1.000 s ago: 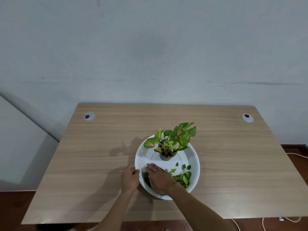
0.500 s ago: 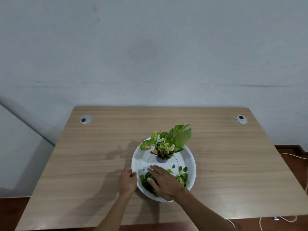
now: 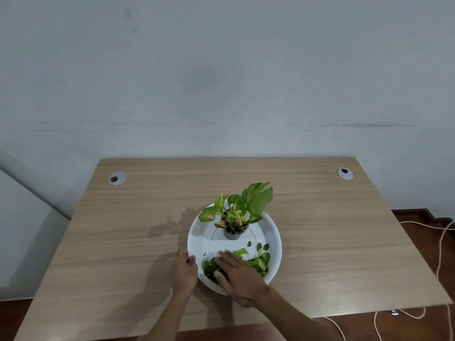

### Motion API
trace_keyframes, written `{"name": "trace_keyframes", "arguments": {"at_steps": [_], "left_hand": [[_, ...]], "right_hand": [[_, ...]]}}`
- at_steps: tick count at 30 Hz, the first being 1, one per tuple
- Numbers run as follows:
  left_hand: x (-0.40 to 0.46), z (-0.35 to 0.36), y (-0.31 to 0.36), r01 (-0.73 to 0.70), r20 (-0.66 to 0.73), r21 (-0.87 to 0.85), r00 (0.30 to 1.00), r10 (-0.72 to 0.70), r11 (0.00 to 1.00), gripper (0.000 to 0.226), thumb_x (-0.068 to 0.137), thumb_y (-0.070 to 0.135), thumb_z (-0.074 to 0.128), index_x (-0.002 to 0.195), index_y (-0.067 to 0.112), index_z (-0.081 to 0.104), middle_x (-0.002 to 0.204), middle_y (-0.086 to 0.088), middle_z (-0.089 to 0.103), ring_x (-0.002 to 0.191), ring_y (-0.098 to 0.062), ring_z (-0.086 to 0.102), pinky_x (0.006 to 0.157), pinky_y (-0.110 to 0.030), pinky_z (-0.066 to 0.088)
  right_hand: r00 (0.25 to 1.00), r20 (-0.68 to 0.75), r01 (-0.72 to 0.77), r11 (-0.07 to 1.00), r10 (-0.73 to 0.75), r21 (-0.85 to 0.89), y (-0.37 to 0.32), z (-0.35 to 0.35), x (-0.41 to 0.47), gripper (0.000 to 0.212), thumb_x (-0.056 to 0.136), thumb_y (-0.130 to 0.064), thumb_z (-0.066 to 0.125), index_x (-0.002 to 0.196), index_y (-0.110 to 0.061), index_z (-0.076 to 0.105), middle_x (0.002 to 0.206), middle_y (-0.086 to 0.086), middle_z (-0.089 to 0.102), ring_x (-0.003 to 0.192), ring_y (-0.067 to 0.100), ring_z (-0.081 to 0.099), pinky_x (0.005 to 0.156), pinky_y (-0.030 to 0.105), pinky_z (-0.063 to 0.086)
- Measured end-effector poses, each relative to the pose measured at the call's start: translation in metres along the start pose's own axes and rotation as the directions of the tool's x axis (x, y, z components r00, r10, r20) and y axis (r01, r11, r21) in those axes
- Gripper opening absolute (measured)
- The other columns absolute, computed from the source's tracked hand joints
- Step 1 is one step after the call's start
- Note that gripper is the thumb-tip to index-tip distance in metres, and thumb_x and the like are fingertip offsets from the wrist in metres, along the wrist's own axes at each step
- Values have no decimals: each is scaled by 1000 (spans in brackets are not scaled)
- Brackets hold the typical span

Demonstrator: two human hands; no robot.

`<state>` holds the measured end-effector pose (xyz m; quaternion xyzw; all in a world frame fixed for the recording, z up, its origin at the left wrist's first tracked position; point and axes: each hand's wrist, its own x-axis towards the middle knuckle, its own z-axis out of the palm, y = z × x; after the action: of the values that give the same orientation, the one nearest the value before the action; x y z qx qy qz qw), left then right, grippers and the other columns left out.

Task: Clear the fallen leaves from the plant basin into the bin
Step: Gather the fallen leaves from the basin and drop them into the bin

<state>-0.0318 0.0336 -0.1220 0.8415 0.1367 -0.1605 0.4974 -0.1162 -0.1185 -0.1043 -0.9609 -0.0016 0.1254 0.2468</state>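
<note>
A round white basin (image 3: 273, 232) sits on the wooden table (image 3: 123, 242), with a small potted plant (image 3: 235, 217) in a grey pot standing in its middle. Several loose green leaves (image 3: 258, 260) lie heaped in the basin's near part. My right hand (image 3: 237, 274) lies flat, palm down, on the left part of that heap, fingers spread. My left hand (image 3: 184, 269) grips the basin's near-left rim. No bin is in view.
Two grey cable grommets (image 3: 117, 178) (image 3: 345, 174) sit near the table's far corners. A grey wall stands behind the table. White cables (image 3: 440, 244) trail on the dark floor at the right.
My right hand has slid towards me over the leaves, dragging them to the basin's near-left side. The left hand stays at the rim. The view has shifted slightly.
</note>
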Motion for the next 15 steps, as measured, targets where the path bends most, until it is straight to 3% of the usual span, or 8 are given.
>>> {"name": "trace_keyframes", "arguments": {"at_steps": [3, 6, 9, 13, 15], "left_hand": [[-2, 4, -1, 6, -2, -10, 1000, -6, 1000, 5, 91, 11, 52, 92, 15, 55, 89, -9, 68, 82, -30, 65, 74, -50, 56], [-4, 5, 4, 6, -12, -7, 1000, -6, 1000, 6, 92, 10, 51, 95, 12, 57, 89, -9, 67, 84, -31, 65, 75, -46, 56], [-3, 5, 4, -1, -18, 2, 1000, 1, 1000, 9, 92, 9, 51, 97, 7, 58, 89, -10, 67, 84, -32, 64, 76, -45, 55], [-2, 6, 4, 26, -8, -5, 1000, -26, 1000, 12, 93, 9, 52, 101, 5, 59, 86, -7, 65, 84, -32, 65, 76, -46, 56], [-1, 6, 5, 41, 0, -17, 999, -41, 999, 9, 92, 9, 52, 99, 9, 59, 86, -7, 66, 83, -32, 65, 75, -49, 57]], "right_hand": [[989, -69, -134, 991, 134, 4, 25, -18, 1, 85, 88, -68, 1, 148, -19, 34, 158, 2, 30, 148, 17, 19, 122, 34, 18], [958, -56, -283, 959, 281, -23, 54, -23, 3, 79, 92, -67, 8, 149, -17, 30, 160, 10, 24, 149, 25, 16, 123, 42, 17], [932, -9, -361, 930, 362, -72, 71, -16, 2, 84, 88, -64, -4, 143, -12, 32, 154, 17, 28, 145, 29, 17, 121, 43, 17], [895, 38, -446, 895, 445, 2, 53, -16, -6, 72, 95, -56, 26, 148, -8, 25, 157, 18, 21, 146, 33, 19, 120, 46, 21], [887, 69, -458, 889, 457, 2, 43, -13, -15, 65, 98, -49, 36, 148, -9, 26, 156, 16, 22, 143, 36, 24, 115, 48, 29]]}}
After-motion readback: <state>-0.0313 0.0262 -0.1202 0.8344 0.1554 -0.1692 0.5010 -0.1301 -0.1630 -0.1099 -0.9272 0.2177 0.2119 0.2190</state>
